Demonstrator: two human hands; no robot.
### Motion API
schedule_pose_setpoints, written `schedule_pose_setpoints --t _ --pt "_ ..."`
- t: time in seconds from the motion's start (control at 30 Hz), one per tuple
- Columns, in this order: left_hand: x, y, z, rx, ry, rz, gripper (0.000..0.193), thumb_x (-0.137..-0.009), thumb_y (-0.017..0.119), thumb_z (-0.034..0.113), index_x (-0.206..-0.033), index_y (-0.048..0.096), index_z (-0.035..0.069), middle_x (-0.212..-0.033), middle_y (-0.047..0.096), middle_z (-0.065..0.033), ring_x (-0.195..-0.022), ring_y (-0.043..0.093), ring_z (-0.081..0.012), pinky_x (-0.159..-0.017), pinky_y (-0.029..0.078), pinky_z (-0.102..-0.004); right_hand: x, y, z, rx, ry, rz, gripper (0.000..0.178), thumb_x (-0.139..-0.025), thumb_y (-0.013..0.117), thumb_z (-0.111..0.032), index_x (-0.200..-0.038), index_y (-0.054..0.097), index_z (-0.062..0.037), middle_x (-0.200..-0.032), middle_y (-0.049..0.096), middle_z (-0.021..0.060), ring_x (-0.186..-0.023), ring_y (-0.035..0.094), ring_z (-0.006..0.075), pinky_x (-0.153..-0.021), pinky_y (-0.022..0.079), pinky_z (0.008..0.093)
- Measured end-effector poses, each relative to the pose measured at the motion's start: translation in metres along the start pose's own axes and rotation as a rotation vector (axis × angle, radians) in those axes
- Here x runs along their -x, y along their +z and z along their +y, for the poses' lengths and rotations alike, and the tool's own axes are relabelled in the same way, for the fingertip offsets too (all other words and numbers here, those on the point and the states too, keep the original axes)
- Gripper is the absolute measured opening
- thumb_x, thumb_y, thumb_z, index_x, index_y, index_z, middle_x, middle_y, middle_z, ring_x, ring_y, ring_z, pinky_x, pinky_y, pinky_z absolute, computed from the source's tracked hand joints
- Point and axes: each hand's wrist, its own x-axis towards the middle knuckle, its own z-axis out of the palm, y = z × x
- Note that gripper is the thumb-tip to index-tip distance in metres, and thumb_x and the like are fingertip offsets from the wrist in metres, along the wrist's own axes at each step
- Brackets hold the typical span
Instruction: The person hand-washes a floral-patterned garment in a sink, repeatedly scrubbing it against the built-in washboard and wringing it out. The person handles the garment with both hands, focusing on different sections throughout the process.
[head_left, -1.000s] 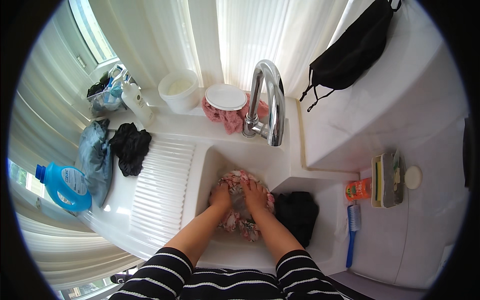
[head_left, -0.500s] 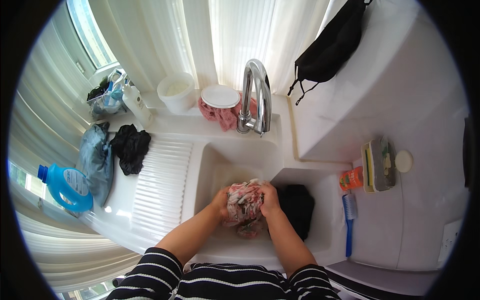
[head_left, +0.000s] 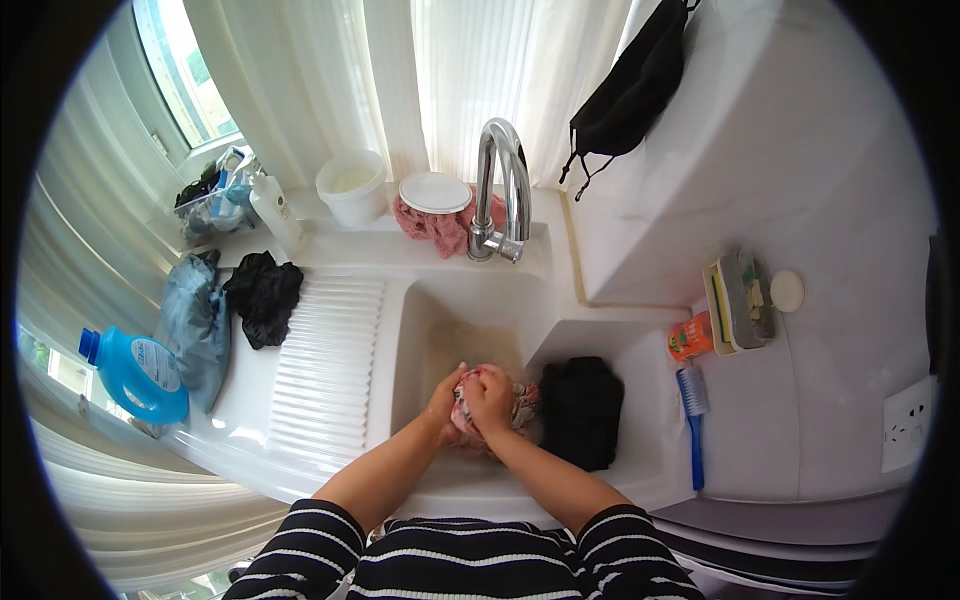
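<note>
A wet pink, white and dark patterned cloth (head_left: 523, 405) is bunched between my two hands, low in the white sink basin (head_left: 412, 340). My left hand (head_left: 444, 402) grips its left side with curled fingers. Pressed close against it, my right hand (head_left: 489, 400) is closed over the top of the bundle. Part of the fabric spills out to the right, below and beside my right hand. Cloudy water lies in the basin. Just to the right, a folded black cloth (head_left: 582, 412) rests in the shallower side compartment.
A chrome faucet (head_left: 515, 190) arches behind the basin. Left of it lie a ribbed washboard (head_left: 330, 360), a black cloth (head_left: 262, 298), blue-grey fabric (head_left: 195, 320) and a blue detergent bottle (head_left: 145, 375). A blue brush (head_left: 693, 425) and an orange container (head_left: 690, 338) stand at the right.
My hands have come together, my right hand moving left onto the cloth. The bundle is squeezed smaller, with some of it hanging out to the right. The view has shifted slightly.
</note>
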Motion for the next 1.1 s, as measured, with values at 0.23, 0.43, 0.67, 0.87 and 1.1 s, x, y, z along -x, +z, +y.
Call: schedule_pose_setpoints --t 0.23,0.43,0.67,0.87,1.1 --pt "-0.004 -0.002 -0.004 0.016 0.111 0.077 0.034 -0.096 0.052 0.043 -0.085 0.064 0.012 -0.087 0.066 -0.0078 -0.084 0.065 -0.0231 -0.078 0.055 -0.0401 -0.020 0.000 -0.003 0.189 0.091 -0.115 0.019 -0.080 0.067 -0.020 -0.072 0.059 -0.0046 -0.091 0.061 0.0145 -0.088 0.059 0.0360 -0.074 0.050 0.0448" --pt "-0.027 -0.067 0.017 0.198 0.105 -0.441 0.030 -0.096 0.048 0.035 -0.088 0.065 0.011 -0.087 0.068 -0.0092 -0.081 0.065 -0.0285 -0.078 0.054 -0.0461 0.000 0.005 -0.071 -0.028 -0.194 -0.122 0.022 -0.086 0.062 -0.019 -0.069 0.058 -0.0052 -0.085 0.063 0.0142 -0.077 0.060 0.0365 -0.063 0.047 0.0470" --pt "-0.011 -0.008 0.017 0.082 0.421 0.205 0.025 -0.097 0.051 0.025 -0.102 0.061 0.003 -0.093 0.067 -0.0082 -0.081 0.066 -0.0274 -0.076 0.056 -0.0430 -0.086 0.005 0.051 0.159 0.146 -0.177 0.031 -0.092 0.062 -0.032 -0.084 0.059 -0.0023 -0.085 0.065 0.0187 -0.080 0.063 0.0369 -0.068 0.049 0.0449" --pt "-0.023 -0.029 0.052 -2.024 0.579 0.586 0.056 -0.077 0.068 0.009 -0.130 0.052 0.016 -0.146 0.040 -0.0155 -0.135 0.037 -0.0374 -0.106 0.037 -0.0534 0.008 -0.018 0.096 0.670 -0.125 -0.492 0.067 -0.077 0.074 -0.045 -0.125 0.055 -0.0030 -0.106 0.064 0.0231 -0.097 0.063 0.0397 -0.085 0.051 0.0444" --pt "-0.055 -0.028 0.049 -2.570 0.151 0.293 0.047 -0.083 0.066 0.026 -0.129 0.060 0.016 -0.140 0.050 -0.0157 -0.129 0.047 -0.0365 -0.106 0.037 -0.0538 -0.062 -0.020 0.037 0.184 0.263 -1.056 0.061 -0.069 0.074 -0.025 -0.125 0.060 -0.0062 -0.108 0.066 0.0218 -0.099 0.065 0.0368 -0.086 0.052 0.0420"
